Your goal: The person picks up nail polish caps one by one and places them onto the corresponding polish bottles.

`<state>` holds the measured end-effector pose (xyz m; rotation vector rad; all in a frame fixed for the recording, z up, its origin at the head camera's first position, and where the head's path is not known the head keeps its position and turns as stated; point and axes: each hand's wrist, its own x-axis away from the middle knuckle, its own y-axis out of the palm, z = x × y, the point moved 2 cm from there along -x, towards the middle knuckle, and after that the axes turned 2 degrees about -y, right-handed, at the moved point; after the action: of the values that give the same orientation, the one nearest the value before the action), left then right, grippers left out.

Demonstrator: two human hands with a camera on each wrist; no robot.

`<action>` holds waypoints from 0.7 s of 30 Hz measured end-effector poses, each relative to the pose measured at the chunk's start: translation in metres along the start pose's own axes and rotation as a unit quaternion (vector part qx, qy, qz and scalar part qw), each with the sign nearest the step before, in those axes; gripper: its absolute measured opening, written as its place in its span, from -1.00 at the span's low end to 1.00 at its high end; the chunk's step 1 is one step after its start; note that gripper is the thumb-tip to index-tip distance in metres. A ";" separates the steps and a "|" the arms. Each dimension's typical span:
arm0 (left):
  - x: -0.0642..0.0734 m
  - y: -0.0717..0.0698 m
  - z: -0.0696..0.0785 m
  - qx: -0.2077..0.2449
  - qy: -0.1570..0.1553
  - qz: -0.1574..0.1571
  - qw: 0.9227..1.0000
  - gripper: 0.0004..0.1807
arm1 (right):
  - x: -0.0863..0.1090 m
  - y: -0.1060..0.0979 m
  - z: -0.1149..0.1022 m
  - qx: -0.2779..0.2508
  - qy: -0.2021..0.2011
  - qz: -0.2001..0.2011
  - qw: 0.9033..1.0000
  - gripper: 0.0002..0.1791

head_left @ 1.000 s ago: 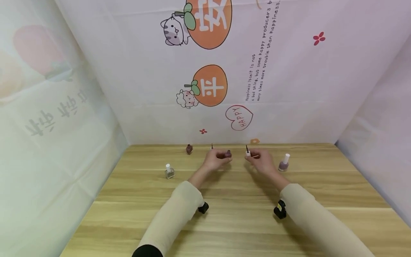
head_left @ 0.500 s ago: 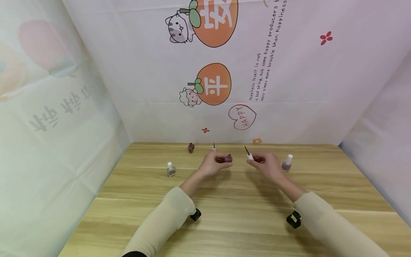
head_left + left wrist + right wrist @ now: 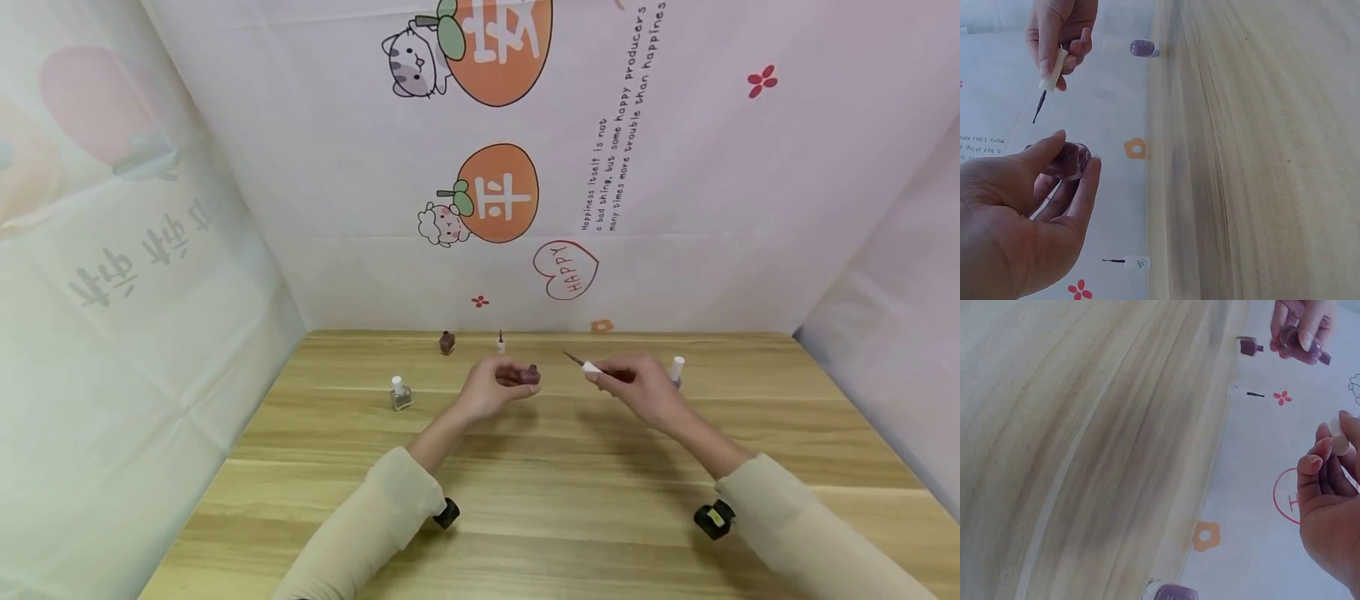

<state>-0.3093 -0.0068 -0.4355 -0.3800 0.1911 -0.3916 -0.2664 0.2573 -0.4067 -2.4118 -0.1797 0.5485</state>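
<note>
My left hand (image 3: 483, 390) grips an uncapped mauve nail polish bottle (image 3: 528, 376) between thumb and fingers, above the wooden table. To its right, my right hand (image 3: 645, 387) pinches a white nail polish cap (image 3: 592, 367). From that cap a dark brush (image 3: 1039, 107) sticks out, pointing up and left in the head view. Brush and bottle neck are apart. A purple nail polish bottle with a white cap (image 3: 678, 367) stands beyond the right hand, its body mostly hidden in the head view; its body (image 3: 1143, 48) shows in the left wrist view.
A dark uncapped bottle (image 3: 447, 343) stands near the table's back edge. Close by, a second white cap (image 3: 501, 344) stands with its brush upward. A clear bottle with white cap (image 3: 401, 397) is at the left. A printed cloth (image 3: 375, 275) rises behind the table (image 3: 540, 500).
My right hand has drawn slightly right and tipped the brush from nearly upright to slanting left. It now covers much of the purple bottle. The left hand still holds its bottle, slightly lower.
</note>
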 end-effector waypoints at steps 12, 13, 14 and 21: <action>0.018 0.001 0.003 0.032 0.001 -0.028 0.999 -0.79 | 0.008 -0.015 -0.016 -0.034 -0.019 -0.007 0.999 -0.75; 0.019 0.001 0.003 0.039 0.001 -0.029 0.999 -0.78 | 0.008 -0.016 -0.017 -0.037 -0.018 -0.008 0.999 -0.74; 0.020 0.001 0.003 0.042 0.000 -0.029 0.999 -0.78 | 0.007 -0.017 -0.019 -0.038 -0.017 -0.009 0.999 -0.73; 0.026 0.002 0.001 0.027 0.003 -0.037 0.999 -0.74 | 0.007 -0.016 -0.026 -0.072 -0.031 -0.040 0.996 -0.73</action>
<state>-0.2852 -0.0156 -0.4384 -0.3325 0.1730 -0.4703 -0.2488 0.2569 -0.3810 -2.5148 -0.3520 0.5905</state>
